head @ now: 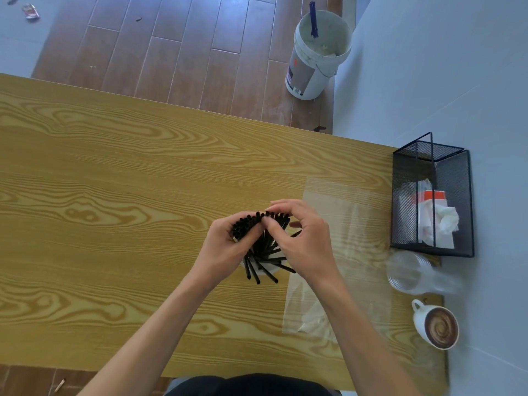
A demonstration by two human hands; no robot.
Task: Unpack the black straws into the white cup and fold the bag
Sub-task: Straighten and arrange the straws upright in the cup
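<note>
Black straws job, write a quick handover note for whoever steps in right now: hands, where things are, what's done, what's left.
Left hand: grip round the upper ends of the black straws.
Right hand: fingers curled on the same bunch from the other side.
Straws stand fanned out in the white cup, which is mostly hidden beneath them.
Clear bag lies flat and unfolded on the table, right of the hands; it looks empty.
Done: straws out of the bag.
Left: settle the straws, let go, fold the bag.
</note>
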